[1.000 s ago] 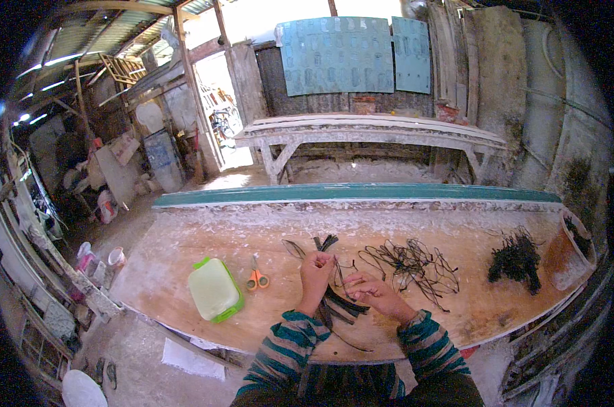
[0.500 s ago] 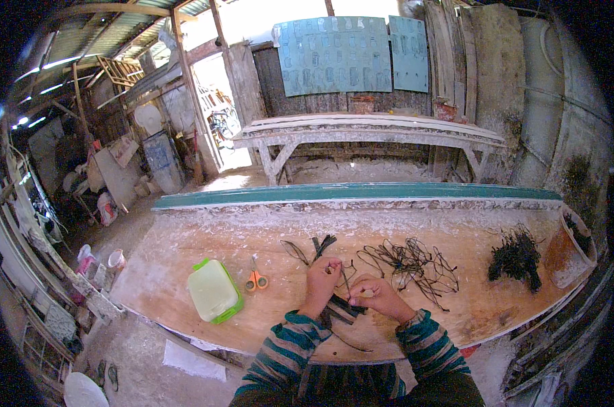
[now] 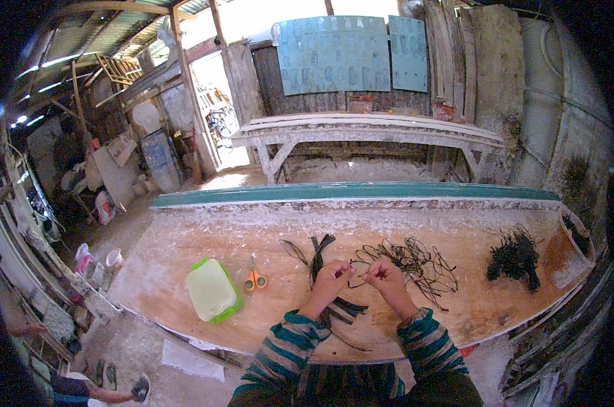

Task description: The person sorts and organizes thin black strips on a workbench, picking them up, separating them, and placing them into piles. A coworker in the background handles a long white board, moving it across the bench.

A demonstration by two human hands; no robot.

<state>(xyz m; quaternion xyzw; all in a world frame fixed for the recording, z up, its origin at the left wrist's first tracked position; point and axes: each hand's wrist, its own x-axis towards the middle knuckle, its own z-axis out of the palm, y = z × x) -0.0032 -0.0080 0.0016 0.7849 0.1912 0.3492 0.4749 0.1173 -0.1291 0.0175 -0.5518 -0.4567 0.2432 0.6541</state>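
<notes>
Above the wooden tabletop [image 3: 266, 325], my left hand [image 3: 332, 277] and my right hand [image 3: 387, 278] face each other with fingertips pinched. A thin black cord [image 3: 358, 283] runs between them in a small loop, an end in each hand. Beneath my left hand lies a bundle of flat black strips [image 3: 348, 307], its other end [image 3: 322, 245] spreading out beyond the hand. A loose tangle of knotted black cord [image 3: 422, 270] lies just right of and beyond my right hand. Orange-handled scissors [image 3: 255, 280] rest to the left.
A green-rimmed plastic box [image 3: 214, 290] stands left of the scissors. At right are a dark clump of cords [image 3: 515, 259] and a tilted orange-brown bucket [image 3: 566, 256]. A green board [image 3: 361, 194] lines the far edge. Another person's leg [image 3: 110, 393] shows at lower left.
My right hand has moved away and up, and both hands now pinch the cord in a loop rather than a straight length. Another person's leg and hand have come in at lower left.
</notes>
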